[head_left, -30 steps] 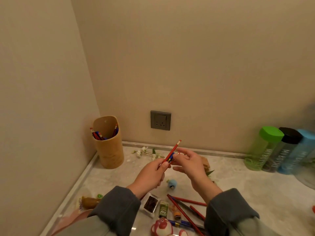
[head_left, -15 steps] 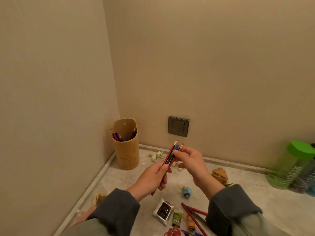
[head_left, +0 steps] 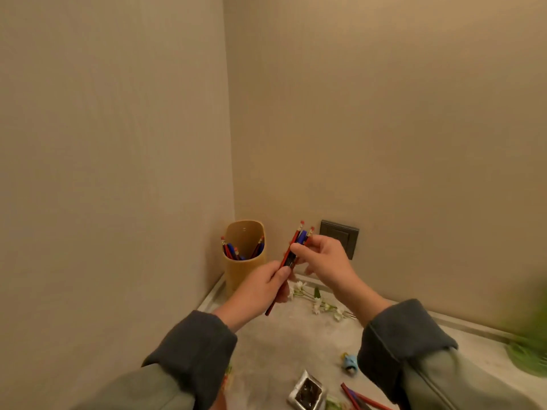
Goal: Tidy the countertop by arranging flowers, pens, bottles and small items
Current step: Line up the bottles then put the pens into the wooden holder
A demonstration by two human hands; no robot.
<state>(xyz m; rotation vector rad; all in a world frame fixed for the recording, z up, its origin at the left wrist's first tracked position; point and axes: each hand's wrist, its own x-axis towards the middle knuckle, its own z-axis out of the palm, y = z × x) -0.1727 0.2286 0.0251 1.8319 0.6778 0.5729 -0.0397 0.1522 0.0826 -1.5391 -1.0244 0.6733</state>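
My left hand (head_left: 260, 287) grips the lower part of a small bundle of red pencils and a blue pen (head_left: 294, 247), held upright above the countertop. My right hand (head_left: 324, 258) pinches the same bundle near its upper end with thumb and fingertips. A tan pen holder (head_left: 244, 272) stands in the corner just left of the bundle, with several red and blue pens (head_left: 233, 251) in it. A stem of small white flowers (head_left: 321, 303) lies on the counter under my hands.
A grey wall socket (head_left: 343, 233) is behind my right hand. On the marble counter (head_left: 281, 344) lie a small blue figure (head_left: 350, 362), a silver packet (head_left: 307, 392) and loose red pencils (head_left: 358, 399). A blurred green bottle (head_left: 529, 350) stands far right. Walls close the left and back.
Both hands have carried the pencil bundle toward the corner, now close beside the pen holder. A blue pen and a second pencil joined the single red pencil. The view swung left.
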